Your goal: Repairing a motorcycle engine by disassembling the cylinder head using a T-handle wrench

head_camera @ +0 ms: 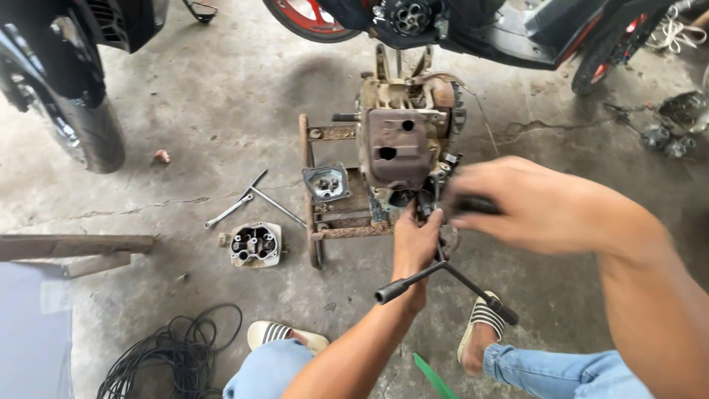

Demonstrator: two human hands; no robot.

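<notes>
A rusty small engine (402,133) sits on a rusted metal frame (309,192) on the concrete floor. My left hand (415,238) grips the shaft of a black Y-shaped socket wrench (443,277) just below the engine. My right hand (532,203), blurred by motion, is closed around the wrench's upper arm beside the engine's right side. The wrench's two other arms stick out toward me.
A cylinder head (255,244), a grey cover plate (326,182) and two spanners (247,196) lie left of the engine. A coil of black cable (170,355) lies near my left sandal (284,334). Motorbike wheels stand at the far left (85,129) and top (306,18).
</notes>
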